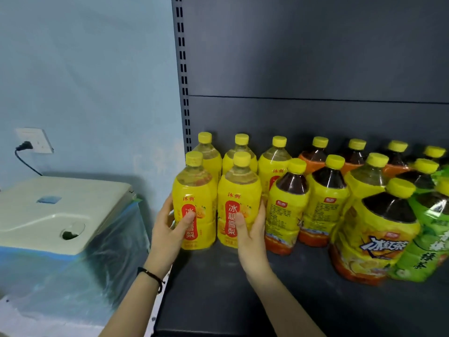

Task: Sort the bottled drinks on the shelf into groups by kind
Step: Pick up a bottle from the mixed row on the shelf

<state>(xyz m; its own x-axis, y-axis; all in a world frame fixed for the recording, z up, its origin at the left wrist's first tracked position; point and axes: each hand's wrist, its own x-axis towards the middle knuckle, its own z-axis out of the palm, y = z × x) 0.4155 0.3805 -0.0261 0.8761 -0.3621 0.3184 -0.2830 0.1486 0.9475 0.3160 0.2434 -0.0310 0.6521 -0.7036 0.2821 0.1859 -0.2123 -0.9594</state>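
Two pale pear-drink bottles with yellow labels stand side by side at the front left of the dark shelf. My left hand grips the left pear bottle, thumb across its label. My right hand grips the right pear bottle the same way. Three more pear bottles stand in a row behind them. To the right stand several dark iced-tea bottles with yellow-orange labels, and a green-tea bottle at the far right.
The shelf's slotted upright runs up its left edge, next to a blue wall. A cream-lidded appliance wrapped in plastic stands left of the shelf, below a wall socket with a plug in it.
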